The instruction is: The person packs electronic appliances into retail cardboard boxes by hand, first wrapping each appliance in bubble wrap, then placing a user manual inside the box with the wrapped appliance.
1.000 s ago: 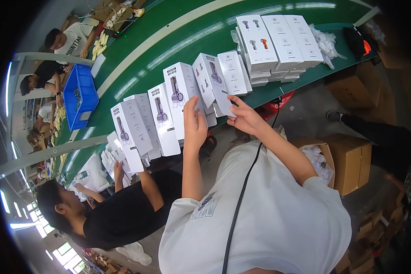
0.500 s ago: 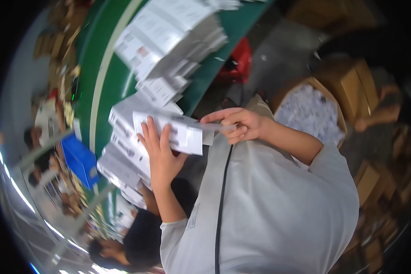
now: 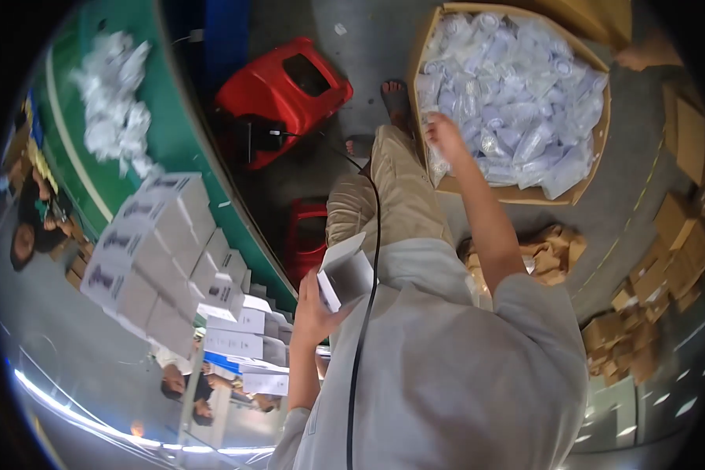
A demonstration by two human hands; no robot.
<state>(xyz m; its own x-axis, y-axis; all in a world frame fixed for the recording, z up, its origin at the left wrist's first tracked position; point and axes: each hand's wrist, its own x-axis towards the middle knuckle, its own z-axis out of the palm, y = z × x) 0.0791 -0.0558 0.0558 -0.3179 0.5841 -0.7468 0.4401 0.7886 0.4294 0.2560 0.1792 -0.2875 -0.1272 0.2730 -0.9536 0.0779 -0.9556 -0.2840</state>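
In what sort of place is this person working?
Probably a factory or packing workshop: white boxes are stacked on a green table, and a large carton holds many bagged items.

A green worktable (image 3: pixel 176 129) is seen curving from nine to eleven o'clock, and a heap of crumpled translucent plastic (image 3: pixel 117 102) is laid on it at ten. A red stool (image 3: pixel 266 90) is set on the grey floor at eleven o'clock; a second red stool (image 3: pixel 309 210) is partly hidden nearer the middle, towards ten. Brown cartons (image 3: pixel 646 282) are piled between three and four o'clock, and a yellow floor line (image 3: pixel 638 188) is drawn past three. A co-worker (image 3: pixel 35 204) is shown at nine o'clock.
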